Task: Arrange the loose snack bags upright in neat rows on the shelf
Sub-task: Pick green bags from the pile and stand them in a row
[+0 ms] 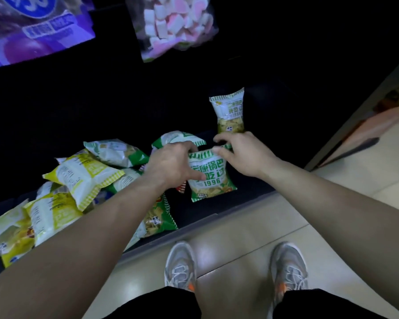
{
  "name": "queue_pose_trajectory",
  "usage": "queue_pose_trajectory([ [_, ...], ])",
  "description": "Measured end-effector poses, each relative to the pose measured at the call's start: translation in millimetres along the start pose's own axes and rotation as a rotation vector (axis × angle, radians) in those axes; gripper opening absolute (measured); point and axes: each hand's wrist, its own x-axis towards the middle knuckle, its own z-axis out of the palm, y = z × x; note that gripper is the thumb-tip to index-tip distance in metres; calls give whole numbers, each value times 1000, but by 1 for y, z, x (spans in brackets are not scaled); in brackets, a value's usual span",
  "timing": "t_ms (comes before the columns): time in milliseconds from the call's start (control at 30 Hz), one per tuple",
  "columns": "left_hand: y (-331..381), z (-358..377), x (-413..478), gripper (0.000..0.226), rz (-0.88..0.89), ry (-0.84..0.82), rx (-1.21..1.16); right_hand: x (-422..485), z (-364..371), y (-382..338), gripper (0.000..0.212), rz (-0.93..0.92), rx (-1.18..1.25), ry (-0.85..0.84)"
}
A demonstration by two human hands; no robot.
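Note:
A green-and-white snack bag (209, 178) marked 1996 stands nearly upright on the dark bottom shelf (247, 192). My left hand (171, 164) grips its upper left edge and my right hand (237, 153) pinches its top right corner. Behind my right hand a second green bag (229, 111) stands upright deeper on the shelf. Another green bag (180, 138) lies behind my left hand. To the left, several yellow-and-white bags (83, 176) and green ones (115, 151) lie in a loose heap. One green bag (158, 217) lies flat under my left forearm.
A purple package (35, 28) and a clear bag of pink and white marshmallows (175, 26) hang above the shelf. My two grey sneakers (180, 265) stand on the pale tiled floor in front of the shelf edge. A grey upright post (359, 107) borders the shelf on the right.

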Motion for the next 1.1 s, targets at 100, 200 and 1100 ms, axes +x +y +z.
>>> queue_pose_trajectory([
  [100, 12, 3, 19, 83, -59, 40, -74, -4, -5, 28, 57, 103, 75, 46],
  [200, 28, 0, 54, 82, -78, 84, -99, -8, -2, 65, 58, 224, -8, -25],
  [1100, 95, 73, 199, 87, 49, 231, 160, -12, 51, 122, 55, 364, -160, -308],
])
